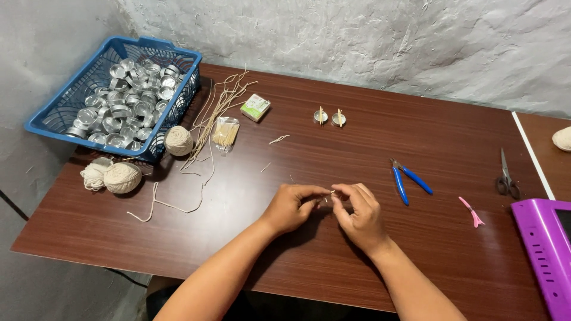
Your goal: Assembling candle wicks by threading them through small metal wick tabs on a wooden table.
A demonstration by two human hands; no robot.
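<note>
My left hand (291,206) and my right hand (358,213) meet over the middle of a dark brown table (357,148). Their fingertips pinch a small thin pale piece (331,192) between them, likely a short stick or bit of string; it is too small to tell which. Farther back on the table stand two small round metal cups (329,117), each with a thin stick laid across its top. Blue-handled pliers (408,180) lie just right of my right hand.
A blue basket (53,113) full of several metal cups sits at the far left. Balls of cream string (122,177), loose string strands (220,107), a bag of sticks (225,133) and a small box (256,107) lie near it. Scissors (505,178), a pink clip (473,212) and a purple device (544,255) are at right.
</note>
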